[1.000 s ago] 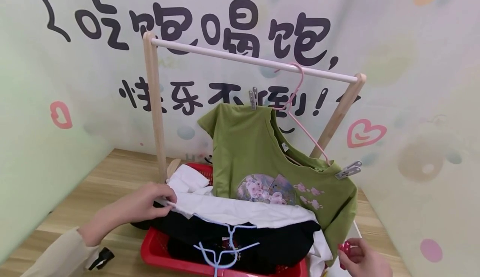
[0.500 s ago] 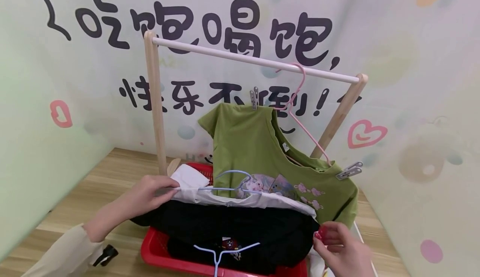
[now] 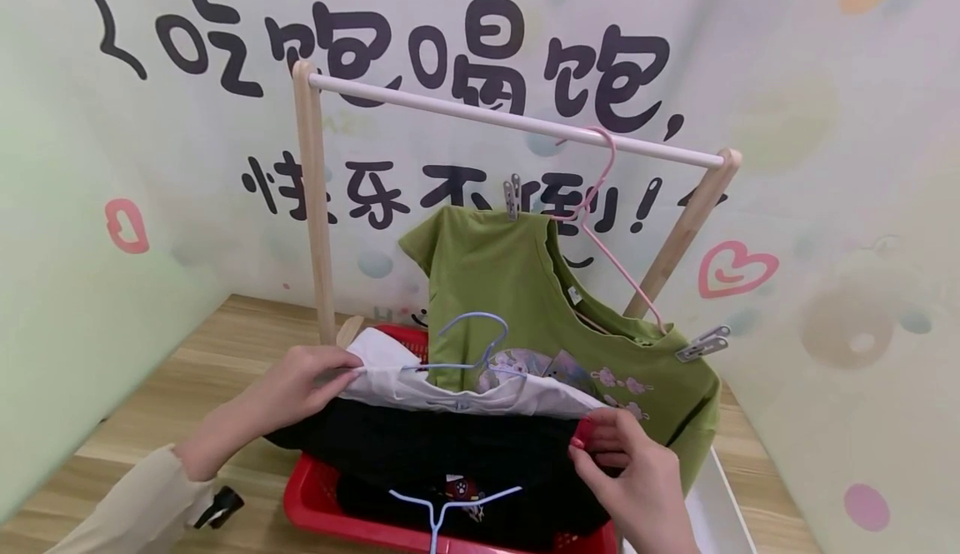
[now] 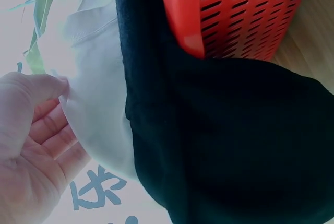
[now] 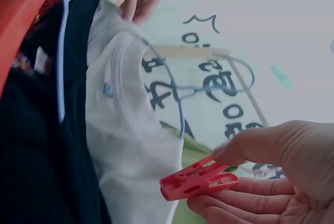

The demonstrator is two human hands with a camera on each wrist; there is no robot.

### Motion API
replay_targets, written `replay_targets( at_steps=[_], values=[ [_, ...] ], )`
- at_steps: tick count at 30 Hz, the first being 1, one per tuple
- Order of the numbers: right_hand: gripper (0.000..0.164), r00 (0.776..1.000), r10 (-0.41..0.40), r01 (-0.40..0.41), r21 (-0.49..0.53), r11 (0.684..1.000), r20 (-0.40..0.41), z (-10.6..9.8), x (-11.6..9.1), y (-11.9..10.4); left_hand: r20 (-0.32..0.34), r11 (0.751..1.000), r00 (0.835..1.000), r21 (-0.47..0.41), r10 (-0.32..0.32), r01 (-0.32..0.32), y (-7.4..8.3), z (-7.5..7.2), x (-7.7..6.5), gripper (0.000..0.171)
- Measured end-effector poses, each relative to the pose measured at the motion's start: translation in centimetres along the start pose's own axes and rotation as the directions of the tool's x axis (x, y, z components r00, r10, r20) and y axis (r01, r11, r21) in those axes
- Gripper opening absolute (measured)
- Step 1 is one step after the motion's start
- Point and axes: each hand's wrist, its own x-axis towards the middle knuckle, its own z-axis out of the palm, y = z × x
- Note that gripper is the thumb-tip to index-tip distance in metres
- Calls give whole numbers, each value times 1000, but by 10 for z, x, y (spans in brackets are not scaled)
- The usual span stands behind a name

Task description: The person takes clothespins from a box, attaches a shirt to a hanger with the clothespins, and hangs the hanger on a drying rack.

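Observation:
My left hand [image 3: 300,387] pinches one shoulder of a white shirt [image 5: 125,130] between thumb and fingers. A blue wire hanger [image 3: 491,356] runs inside the shirt, its hook standing up out of the neckline. My right hand [image 3: 633,466] pinches a red clothespin [image 5: 182,185] by its handles at the shirt's other shoulder, which it overlaps in the right wrist view. Below and in front of the white shirt lies a black garment [image 3: 450,446], spread over a red basket [image 3: 330,514].
Behind, a green shirt [image 3: 487,279] hangs on a pink hanger [image 3: 611,250] from a rack's white rail [image 3: 450,111]. Grey clips [image 3: 512,197] hold its shoulders. A second blue hanger [image 3: 435,511] lies over the basket's front. A white box edge [image 3: 727,504] shows at right.
The blue hanger's hook has swung from the front up to the back, and the shirt's neckline has risen. My right hand has moved left and up to the shirt with the clothespin.

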Motion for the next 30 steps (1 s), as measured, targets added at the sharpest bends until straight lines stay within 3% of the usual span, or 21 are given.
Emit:
replay_targets(
  at_steps=[3,6,9,13,20,30],
  values=[
    [35,997,-80,80,35,996,-9,8,4,-8,-18,1000,1000,-1,11,-11,0,0,1,4],
    [37,988,-152,152,74,986,-10,17,7,-15,-33,1000,999,2,25,-25,0,0,1,13],
    [39,980,-197,196,101,975,-6,25,10,-23,-37,1000,999,9,28,-28,0,0,2,15],
    [39,972,-235,233,150,961,1,36,13,-33,-29,1000,999,10,16,-16,0,-1,1,5],
    [39,976,-212,194,242,951,53,53,19,-49,-35,1000,999,7,13,-13,0,-1,1,3],
    [35,974,-198,159,289,944,108,65,25,-63,-56,999,998,-11,31,-31,-2,0,1,24]
  ],
)
